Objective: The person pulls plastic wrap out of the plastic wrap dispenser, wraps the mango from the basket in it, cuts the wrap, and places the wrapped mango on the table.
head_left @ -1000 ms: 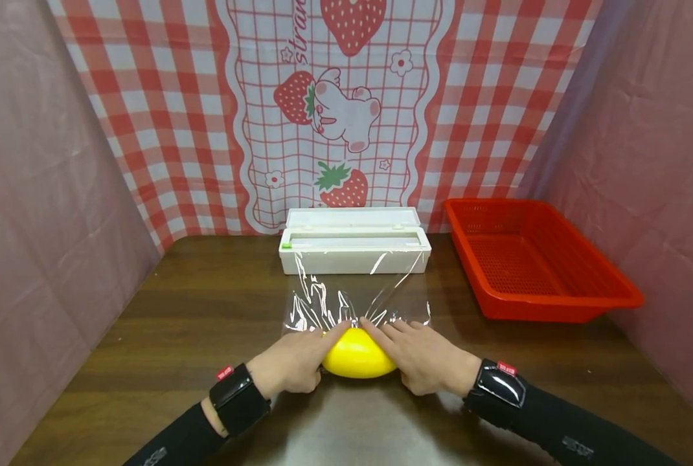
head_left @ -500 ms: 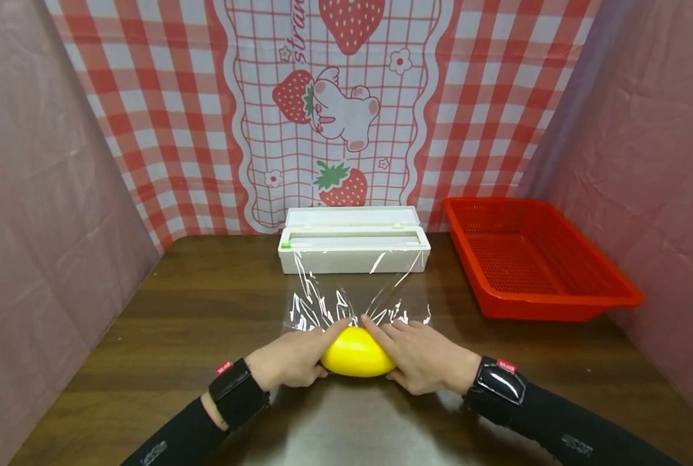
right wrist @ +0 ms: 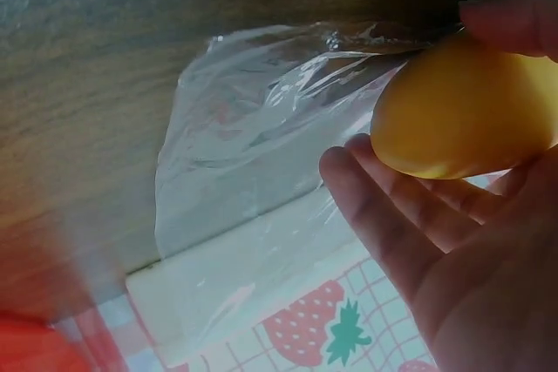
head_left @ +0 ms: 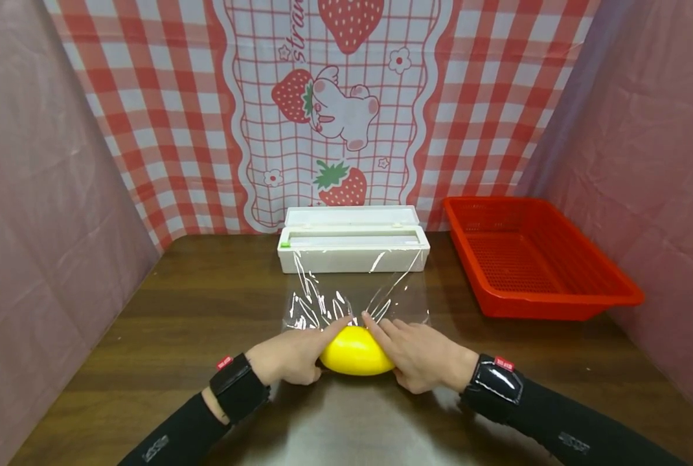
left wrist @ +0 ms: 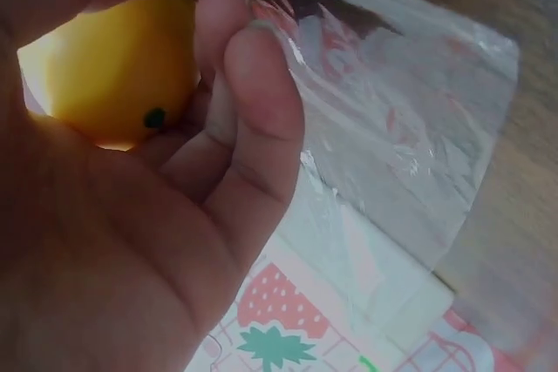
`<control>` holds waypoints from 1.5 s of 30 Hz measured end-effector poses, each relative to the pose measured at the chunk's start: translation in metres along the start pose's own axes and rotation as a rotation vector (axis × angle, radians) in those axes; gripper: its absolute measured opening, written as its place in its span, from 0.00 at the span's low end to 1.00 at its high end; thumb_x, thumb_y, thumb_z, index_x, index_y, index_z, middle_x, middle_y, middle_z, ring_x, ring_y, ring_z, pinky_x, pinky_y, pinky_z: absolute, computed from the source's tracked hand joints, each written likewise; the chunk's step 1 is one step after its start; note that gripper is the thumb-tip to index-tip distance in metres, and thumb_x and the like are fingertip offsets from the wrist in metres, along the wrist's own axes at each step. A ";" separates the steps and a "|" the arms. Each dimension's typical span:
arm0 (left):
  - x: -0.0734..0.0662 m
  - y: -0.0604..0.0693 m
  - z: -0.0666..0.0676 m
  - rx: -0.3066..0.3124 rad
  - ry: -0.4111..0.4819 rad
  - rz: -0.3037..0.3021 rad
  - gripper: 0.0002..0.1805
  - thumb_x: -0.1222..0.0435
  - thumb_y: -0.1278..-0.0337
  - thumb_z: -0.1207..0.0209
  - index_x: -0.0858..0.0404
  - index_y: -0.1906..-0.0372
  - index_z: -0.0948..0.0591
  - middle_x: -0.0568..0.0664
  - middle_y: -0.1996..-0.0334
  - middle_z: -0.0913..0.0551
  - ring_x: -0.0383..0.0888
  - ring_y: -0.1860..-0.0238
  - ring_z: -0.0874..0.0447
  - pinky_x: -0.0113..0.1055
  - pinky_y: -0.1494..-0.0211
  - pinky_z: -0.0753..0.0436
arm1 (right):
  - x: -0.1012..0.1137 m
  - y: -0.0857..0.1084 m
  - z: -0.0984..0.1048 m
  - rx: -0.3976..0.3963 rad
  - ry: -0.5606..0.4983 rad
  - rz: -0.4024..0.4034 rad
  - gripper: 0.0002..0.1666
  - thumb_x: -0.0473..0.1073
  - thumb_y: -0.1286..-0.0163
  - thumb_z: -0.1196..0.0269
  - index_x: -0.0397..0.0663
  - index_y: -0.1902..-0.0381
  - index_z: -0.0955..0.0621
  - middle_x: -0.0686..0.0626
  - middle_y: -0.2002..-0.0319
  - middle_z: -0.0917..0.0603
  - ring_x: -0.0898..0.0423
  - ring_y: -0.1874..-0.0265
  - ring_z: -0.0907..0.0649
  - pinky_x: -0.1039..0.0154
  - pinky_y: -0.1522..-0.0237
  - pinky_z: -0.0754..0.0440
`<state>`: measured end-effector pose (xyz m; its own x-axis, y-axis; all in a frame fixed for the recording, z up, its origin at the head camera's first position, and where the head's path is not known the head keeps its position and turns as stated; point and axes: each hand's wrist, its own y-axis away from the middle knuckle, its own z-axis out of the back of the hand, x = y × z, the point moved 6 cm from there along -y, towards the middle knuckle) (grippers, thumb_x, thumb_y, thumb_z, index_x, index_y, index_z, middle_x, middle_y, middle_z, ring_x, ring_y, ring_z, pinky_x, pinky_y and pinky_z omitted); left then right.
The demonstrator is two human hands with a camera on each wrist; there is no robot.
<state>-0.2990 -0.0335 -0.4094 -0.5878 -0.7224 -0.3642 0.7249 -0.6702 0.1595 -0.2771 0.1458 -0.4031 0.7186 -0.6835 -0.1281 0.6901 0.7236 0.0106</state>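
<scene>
Blocked between left fingers (left wrist: 266, 84) and right fingers (right wrist: 375, 206) by the yellow object (head_left: 357, 353), ahead by clear film (head_left: 323, 303), then the white box (head_left: 355, 248). Passable over the table (head_left: 201, 310) left of both; obstructed farther ahead and right by the red basket (head_left: 535, 307).

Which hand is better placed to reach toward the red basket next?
Probably the right hand: it's nearer the red basket, while the left hand is across the yellow object. Both hands hold that object.

a cloth-screened work area: pink drapes (head_left: 644, 149) flank a wood-grain table (head_left: 206, 291), checked strawberry cloth (head_left: 475, 116) behind
</scene>
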 end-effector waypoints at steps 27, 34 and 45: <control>-0.002 0.008 0.011 -0.186 -0.069 -0.100 0.37 0.75 0.46 0.35 0.59 0.33 0.38 0.51 0.64 0.19 0.44 0.69 0.24 0.41 0.56 0.17 | -0.012 0.007 0.000 -0.015 -0.273 0.036 0.59 0.30 0.46 0.29 0.54 0.20 0.43 0.51 0.46 0.28 0.59 0.67 0.24 0.61 0.59 0.16; -0.003 0.009 0.017 -0.199 -0.078 -0.092 0.36 0.75 0.42 0.36 0.63 0.29 0.33 0.54 0.52 0.16 0.45 0.61 0.21 0.45 0.44 0.17 | -0.017 0.008 0.003 -0.025 -0.281 0.038 0.62 0.31 0.41 0.31 0.63 0.17 0.50 0.51 0.41 0.21 0.56 0.52 0.20 0.54 0.45 0.18; 0.002 0.002 0.017 -0.185 -0.049 -0.038 0.36 0.71 0.42 0.38 0.64 0.26 0.33 0.56 0.43 0.18 0.47 0.54 0.20 0.49 0.40 0.20 | -0.018 0.007 0.004 0.035 -0.371 -0.011 0.65 0.43 0.40 0.26 0.65 0.17 0.55 0.47 0.29 0.28 0.49 0.39 0.22 0.45 0.39 0.22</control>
<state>-0.3051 -0.0393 -0.3941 -0.6293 -0.7080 -0.3206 0.7530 -0.6575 -0.0262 -0.2851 0.1630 -0.3964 0.6889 -0.6840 0.2397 0.6958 0.7167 0.0454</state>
